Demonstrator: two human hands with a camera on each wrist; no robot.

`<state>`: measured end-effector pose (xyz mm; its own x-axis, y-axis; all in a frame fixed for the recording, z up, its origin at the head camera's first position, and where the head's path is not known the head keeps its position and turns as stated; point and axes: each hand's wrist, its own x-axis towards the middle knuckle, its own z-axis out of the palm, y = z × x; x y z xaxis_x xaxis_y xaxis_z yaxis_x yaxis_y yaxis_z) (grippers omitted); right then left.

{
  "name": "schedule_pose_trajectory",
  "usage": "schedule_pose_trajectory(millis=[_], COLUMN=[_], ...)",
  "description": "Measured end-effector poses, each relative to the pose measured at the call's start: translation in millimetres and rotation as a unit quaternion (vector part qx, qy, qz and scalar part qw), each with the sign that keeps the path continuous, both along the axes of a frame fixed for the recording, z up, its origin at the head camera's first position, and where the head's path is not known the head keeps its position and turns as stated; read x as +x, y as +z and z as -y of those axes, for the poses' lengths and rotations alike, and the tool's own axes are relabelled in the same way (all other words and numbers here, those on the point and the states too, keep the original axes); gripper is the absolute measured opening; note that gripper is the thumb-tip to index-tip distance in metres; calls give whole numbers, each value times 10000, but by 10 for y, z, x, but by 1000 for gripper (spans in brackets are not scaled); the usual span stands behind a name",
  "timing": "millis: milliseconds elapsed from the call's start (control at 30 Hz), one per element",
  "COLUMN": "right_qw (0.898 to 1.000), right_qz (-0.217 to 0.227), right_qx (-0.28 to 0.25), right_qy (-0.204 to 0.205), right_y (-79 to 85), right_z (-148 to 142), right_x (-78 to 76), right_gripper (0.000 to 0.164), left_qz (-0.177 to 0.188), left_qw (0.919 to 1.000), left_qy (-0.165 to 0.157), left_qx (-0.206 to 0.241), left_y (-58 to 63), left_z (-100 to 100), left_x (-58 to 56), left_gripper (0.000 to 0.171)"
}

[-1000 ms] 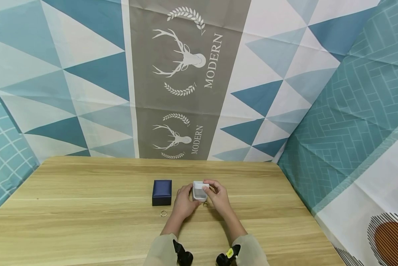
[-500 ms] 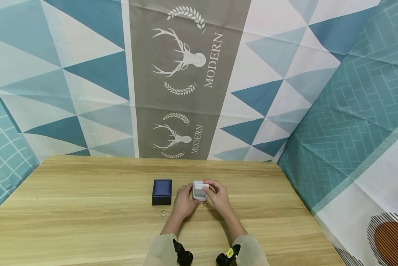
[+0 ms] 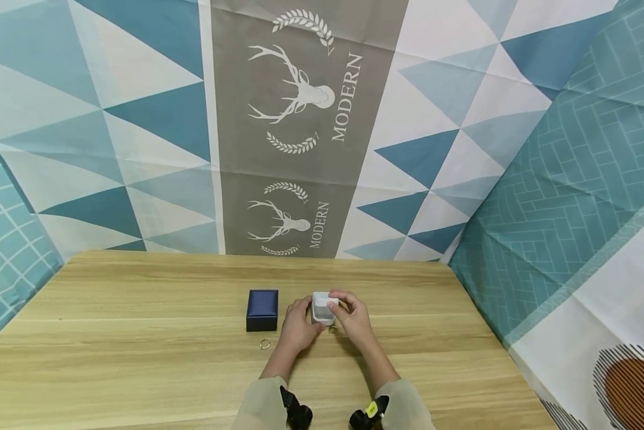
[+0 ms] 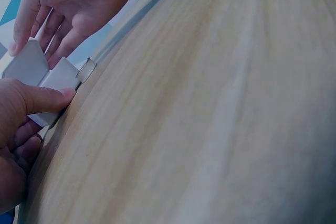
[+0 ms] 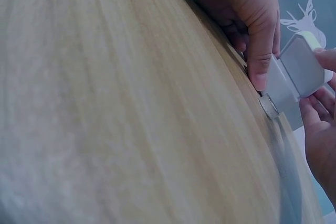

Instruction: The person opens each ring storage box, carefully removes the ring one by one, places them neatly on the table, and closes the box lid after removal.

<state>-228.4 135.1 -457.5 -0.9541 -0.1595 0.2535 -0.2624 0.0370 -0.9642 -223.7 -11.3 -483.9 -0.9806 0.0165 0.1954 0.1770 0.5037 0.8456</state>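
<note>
A small white ring box (image 3: 322,313) stands on the table with its lid (image 5: 303,64) raised. My left hand (image 3: 298,332) grips the box's lower part from the left, its thumb along the near side. From the right, my right hand (image 3: 356,322) pinches the lid between thumb and fingers. A gold-coloured ring (image 3: 333,329) stands on edge just in front of the box, close to my left thumb tip, as the left wrist view shows for the ring (image 4: 86,70). The inside of the box is mostly hidden in both wrist views.
To the left stands a dark blue box (image 3: 261,311) with its lid down. A second ring (image 3: 265,344) lies in front of it on the wooden table (image 3: 139,358). Patterned cloth (image 3: 279,131) hangs behind the table's far edge.
</note>
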Motion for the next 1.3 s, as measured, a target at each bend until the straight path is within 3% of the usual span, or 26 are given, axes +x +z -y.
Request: schedule_pose_trajectory(millis=[167, 400, 567, 833, 1300], right_qw=[9999, 10000, 9999, 10000, 9999], right_qz=[-60, 49, 89, 59, 109], right_qx=[-53, -41, -83, -42, 88], right_qy=[-72, 3, 8, -53, -2], right_y=[-142, 12, -51, -148, 57], right_z=[-25, -2, -12, -27, 1], right_x=[-89, 10, -37, -97, 40], right_gripper=[26, 24, 24, 26, 25], left_qz=[4, -33, -226, 69, 41], left_qw=[10000, 10000, 9997, 10000, 10000], left_qy=[-6, 6, 20, 4, -34], left_qx=[-40, 31, -50, 8, -8], left_y=[10, 14, 45, -1, 20], left_z=[2, -7, -5, -7, 0], left_x=[6, 14, 48, -2, 13], left_gripper=[69, 67, 65, 68, 68])
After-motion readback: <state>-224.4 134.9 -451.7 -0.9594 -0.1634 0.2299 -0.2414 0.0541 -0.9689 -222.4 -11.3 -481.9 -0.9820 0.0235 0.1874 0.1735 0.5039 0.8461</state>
